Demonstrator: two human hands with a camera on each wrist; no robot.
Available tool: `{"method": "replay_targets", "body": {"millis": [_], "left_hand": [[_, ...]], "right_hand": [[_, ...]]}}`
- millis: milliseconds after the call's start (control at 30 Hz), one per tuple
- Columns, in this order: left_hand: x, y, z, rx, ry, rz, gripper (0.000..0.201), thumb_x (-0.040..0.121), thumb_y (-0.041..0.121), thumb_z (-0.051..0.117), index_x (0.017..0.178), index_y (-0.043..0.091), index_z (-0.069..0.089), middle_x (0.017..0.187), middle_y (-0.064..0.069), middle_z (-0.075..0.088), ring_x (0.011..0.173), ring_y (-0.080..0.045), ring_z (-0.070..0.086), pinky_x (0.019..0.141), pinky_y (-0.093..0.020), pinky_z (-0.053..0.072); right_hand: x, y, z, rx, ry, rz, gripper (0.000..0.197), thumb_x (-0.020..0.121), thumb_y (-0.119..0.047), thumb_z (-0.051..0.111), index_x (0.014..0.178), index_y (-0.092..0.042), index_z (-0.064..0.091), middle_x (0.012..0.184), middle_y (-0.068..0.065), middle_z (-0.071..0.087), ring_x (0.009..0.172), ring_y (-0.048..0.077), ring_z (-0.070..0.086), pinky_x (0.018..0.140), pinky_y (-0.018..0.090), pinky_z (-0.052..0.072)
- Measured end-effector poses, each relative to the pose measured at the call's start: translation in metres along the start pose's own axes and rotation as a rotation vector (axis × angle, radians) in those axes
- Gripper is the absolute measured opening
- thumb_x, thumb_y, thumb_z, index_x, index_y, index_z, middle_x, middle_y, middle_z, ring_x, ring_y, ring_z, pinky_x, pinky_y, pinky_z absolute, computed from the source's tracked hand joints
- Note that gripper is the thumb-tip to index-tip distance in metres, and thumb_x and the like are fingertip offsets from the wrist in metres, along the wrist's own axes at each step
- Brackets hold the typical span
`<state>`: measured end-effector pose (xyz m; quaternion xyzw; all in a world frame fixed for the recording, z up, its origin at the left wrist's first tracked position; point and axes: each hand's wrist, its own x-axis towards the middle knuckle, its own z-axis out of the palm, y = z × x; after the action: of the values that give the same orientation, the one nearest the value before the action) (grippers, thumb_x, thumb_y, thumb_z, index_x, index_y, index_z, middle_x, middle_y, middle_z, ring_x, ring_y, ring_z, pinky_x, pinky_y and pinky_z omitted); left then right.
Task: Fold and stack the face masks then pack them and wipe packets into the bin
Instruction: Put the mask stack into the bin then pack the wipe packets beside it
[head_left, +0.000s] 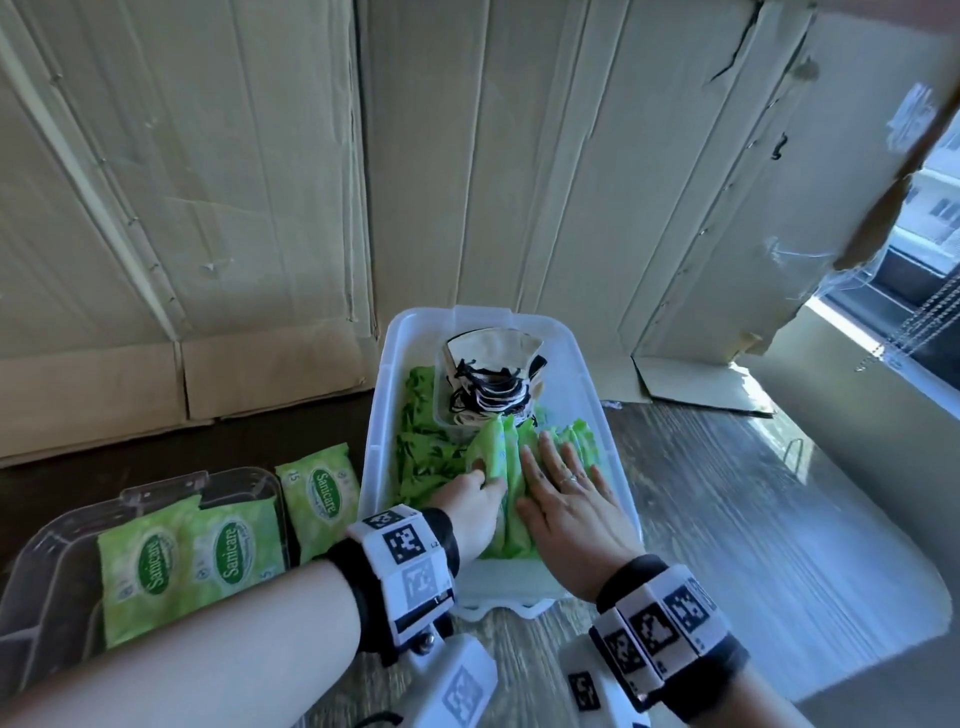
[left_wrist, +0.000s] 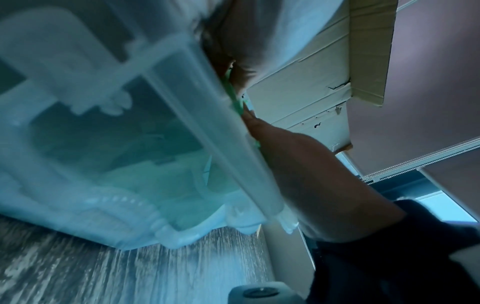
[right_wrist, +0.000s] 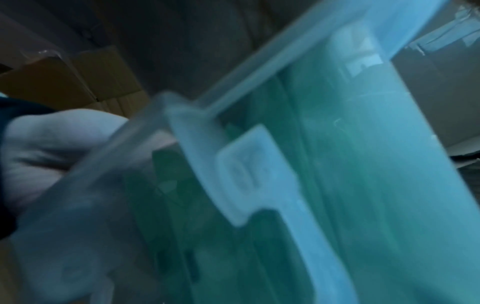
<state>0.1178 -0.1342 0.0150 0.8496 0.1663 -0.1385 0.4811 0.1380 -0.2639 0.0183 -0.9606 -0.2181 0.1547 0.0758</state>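
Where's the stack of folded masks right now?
In the head view the stack of folded masks sits inside the clear bin, at its far end, just beyond the upright wipe packets both hands are working on.

"Sanicare" stands in a green oval on each of the three green wipe packets at the table's left edge: two in the clear tray (head_left: 47, 561), one (head_left: 148, 569) beside another (head_left: 234, 548), and a third (head_left: 319, 493) just right of the tray, also marked "15" near its top corner.

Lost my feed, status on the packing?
Left hand pinches upright green wipe packets in clear plastic bin; right hand flat, steadying them. Three packets left outside. Nothing blocking.
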Motion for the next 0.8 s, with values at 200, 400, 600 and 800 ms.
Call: {"method": "replay_targets", "body": {"millis": [200, 400, 600, 800], "left_hand": [[0.001, -0.005, 0.002, -0.011, -0.023, 0.034, 0.059, 0.101, 0.028, 0.033, 0.147, 0.037, -0.003, 0.059, 0.002, 0.032, 0.047, -0.013, 0.031, 0.045, -0.021, 0.025], [0.0, -0.003, -0.001, -0.058, 0.01, 0.093, 0.049, 0.102, 0.022, 0.031, 0.149, 0.023, 0.017, 0.138, -0.012, 0.048, 0.083, -0.012, 0.049, 0.086, -0.026, 0.041], [-0.025, -0.01, -0.022, -0.094, 0.074, 0.212, 0.042, 0.096, 0.015, 0.046, 0.137, 0.023, 0.044, 0.078, -0.003, 0.053, 0.056, -0.012, 0.042, 0.049, -0.013, 0.034], [-0.063, -0.074, -0.12, -0.256, 0.474, 0.192, 0.022, 0.089, 0.0, 0.053, 0.102, 0.014, 0.063, 0.103, 0.008, 0.061, 0.082, 0.004, 0.055, 0.067, -0.001, 0.039]], "right_hand": [[0.003, 0.004, -0.003, 0.021, 0.059, 0.04, 0.063, 0.098, -0.043, 0.022, 0.147, -0.02, -0.011, 0.153, 0.0, -0.022, 0.142, 0.017, -0.02, 0.111, 0.031, -0.016], [0.006, 0.007, 0.0, 0.092, 0.081, 0.033, 0.068, 0.097, -0.045, 0.025, 0.146, -0.014, -0.011, 0.155, 0.005, -0.017, 0.143, 0.018, -0.015, 0.113, 0.027, -0.01], [-0.003, -0.005, -0.011, 0.321, 0.215, 0.065, 0.073, 0.094, -0.032, 0.045, 0.147, -0.017, -0.003, 0.157, 0.01, 0.001, 0.145, 0.019, -0.003, 0.116, 0.034, 0.005], [-0.008, -0.1, -0.049, 0.292, 0.366, -0.281, 0.057, 0.087, -0.023, 0.059, 0.139, -0.014, 0.037, 0.145, 0.011, 0.033, 0.135, 0.027, 0.03, 0.106, 0.032, 0.025]]}}
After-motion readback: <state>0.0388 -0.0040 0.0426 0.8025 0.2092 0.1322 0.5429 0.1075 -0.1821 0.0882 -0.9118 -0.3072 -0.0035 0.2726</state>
